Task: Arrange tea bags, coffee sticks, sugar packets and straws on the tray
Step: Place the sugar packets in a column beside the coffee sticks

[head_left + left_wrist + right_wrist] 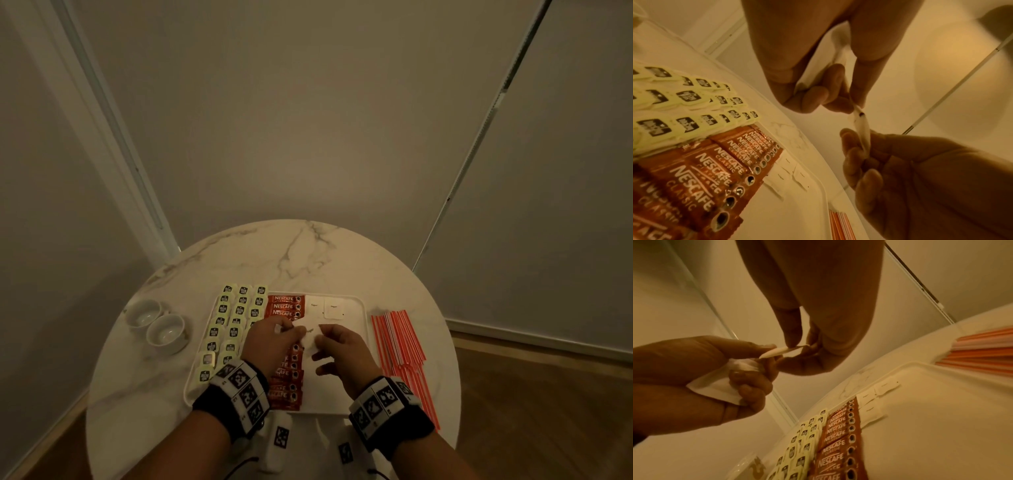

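Sugar packets (715, 386) sit bunched in the left hand (270, 342), fingers (748, 386) curled round them above the tray (359, 346), while the right hand (346, 353) pinches one packet (862, 129) by its edge between thumb and forefinger. Light, thin and floppy, the paper looks best held at a corner. Below the fingers, bare tray lies beside the coffee sticks (286, 306); straws (400, 339) wait on the tabletop (291, 253) beyond the right rim

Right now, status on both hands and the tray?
Left hand holds sugar packets; right hand pinches one. Tray partly filled. Straws off tray.
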Available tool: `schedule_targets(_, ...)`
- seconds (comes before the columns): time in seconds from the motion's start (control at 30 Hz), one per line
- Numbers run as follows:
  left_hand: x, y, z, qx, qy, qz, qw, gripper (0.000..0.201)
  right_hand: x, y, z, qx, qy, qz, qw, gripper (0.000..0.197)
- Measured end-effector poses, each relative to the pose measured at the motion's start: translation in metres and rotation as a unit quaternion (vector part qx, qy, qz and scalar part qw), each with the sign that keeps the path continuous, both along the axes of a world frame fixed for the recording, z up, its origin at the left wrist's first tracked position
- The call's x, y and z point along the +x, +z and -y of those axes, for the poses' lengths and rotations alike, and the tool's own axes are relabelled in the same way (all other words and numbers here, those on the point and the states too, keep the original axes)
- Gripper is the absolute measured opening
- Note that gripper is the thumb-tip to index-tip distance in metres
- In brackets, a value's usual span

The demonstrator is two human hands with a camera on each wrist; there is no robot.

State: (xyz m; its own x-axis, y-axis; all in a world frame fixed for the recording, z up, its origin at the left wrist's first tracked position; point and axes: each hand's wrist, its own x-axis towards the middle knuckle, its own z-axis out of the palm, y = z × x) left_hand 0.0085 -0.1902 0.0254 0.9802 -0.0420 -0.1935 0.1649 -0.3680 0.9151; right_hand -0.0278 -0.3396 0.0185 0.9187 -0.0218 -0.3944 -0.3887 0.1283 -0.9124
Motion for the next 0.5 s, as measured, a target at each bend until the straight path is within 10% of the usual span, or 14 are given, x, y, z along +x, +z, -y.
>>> schedule_targets(0.13, 0.000, 0.005, 0.006, 0.034, 0.010, 0.024, 0.999, 0.013, -0.001, -0.003, -0.004, -0.097, 0.035, 0.050, 0.993, 0.028)
schedule_targets(0.5, 0.001, -0.003, 0.003, -0.049, 0.020, -0.037, 0.998, 0.011, -0.005, -0.002, -0.001, 0.153, -0.022, -0.028, 0.988, 0.027)
